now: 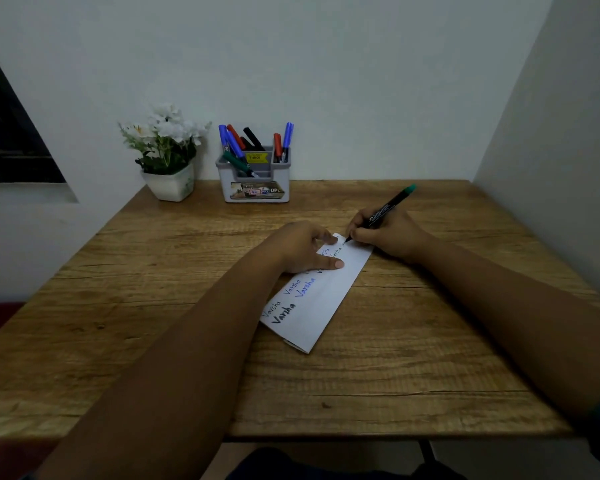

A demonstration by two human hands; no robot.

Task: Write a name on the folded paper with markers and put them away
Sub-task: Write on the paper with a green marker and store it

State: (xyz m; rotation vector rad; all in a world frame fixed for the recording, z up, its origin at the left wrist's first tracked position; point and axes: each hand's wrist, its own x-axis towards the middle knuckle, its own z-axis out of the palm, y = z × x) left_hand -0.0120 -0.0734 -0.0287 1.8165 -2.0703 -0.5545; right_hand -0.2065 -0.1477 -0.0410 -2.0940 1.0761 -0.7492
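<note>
Wooden desk [413,323]: my left hand [305,245] lies flat, pinning folded paper [321,299]; my right hand [387,233] grips green-capped marker [383,211], tip on paper's far end.

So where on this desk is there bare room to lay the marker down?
Bare wood lies right of the folded paper toward the side wall, left of the left hand, and between the hands and the marker holder. The back edge is crowded around the holder and flower pot.
</note>
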